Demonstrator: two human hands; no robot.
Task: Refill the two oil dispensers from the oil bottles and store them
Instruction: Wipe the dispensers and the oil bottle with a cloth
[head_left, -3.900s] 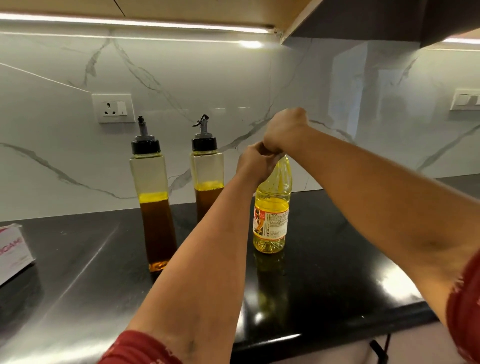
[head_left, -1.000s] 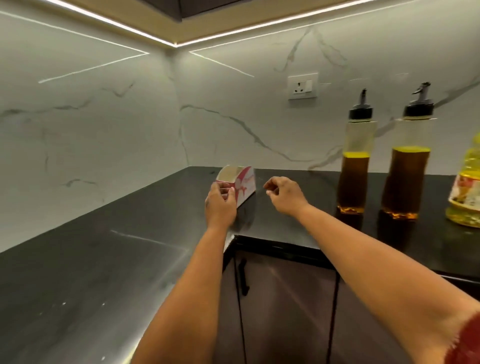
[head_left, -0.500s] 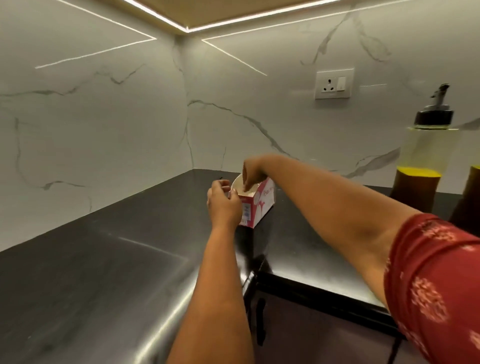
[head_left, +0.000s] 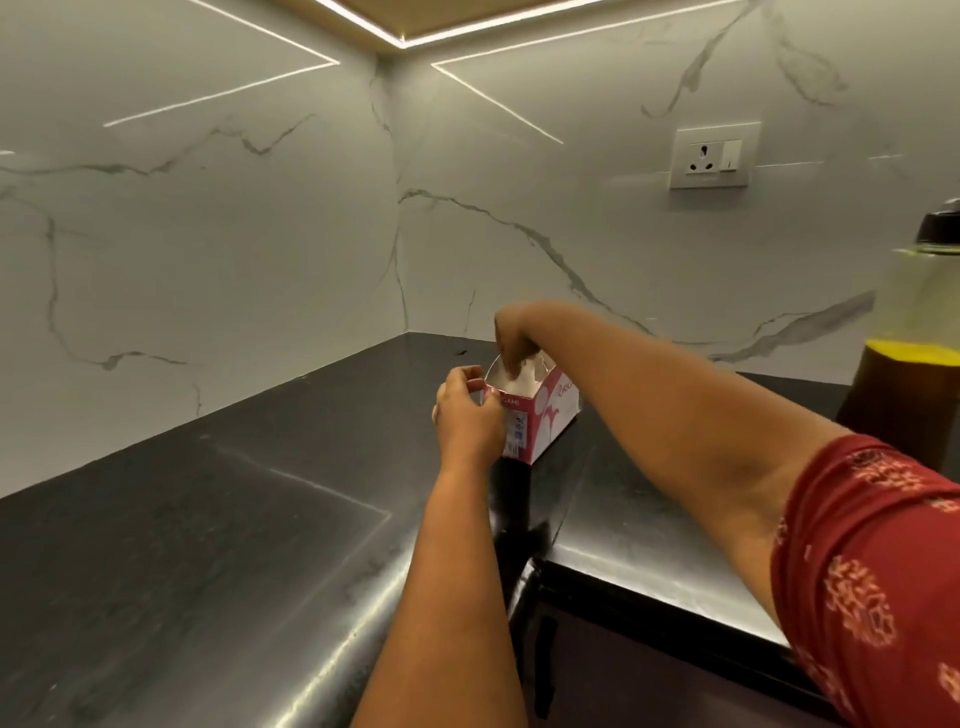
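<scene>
- Head view: a pink-and-white tissue box stands on the black countertop, near the inner corner of the marble backsplash.
- The left hand is curled round the box's near left end, thumb and fingers gripping the cardboard edge.
- The right hand reaches down from above into the box's open top, its fingertips pinching the white tissue inside (the exact grip is partly hidden by the knuckles).
- One oil dispenser stands well to the right of the box at the picture's edge, upright, black cap on, dark oil with a yellow layer filling its lower part; neither hand touches it.
- A wall socket sits on the backsplash above and to the right of the box.
- A red patterned sleeve covers the right upper arm.
</scene>
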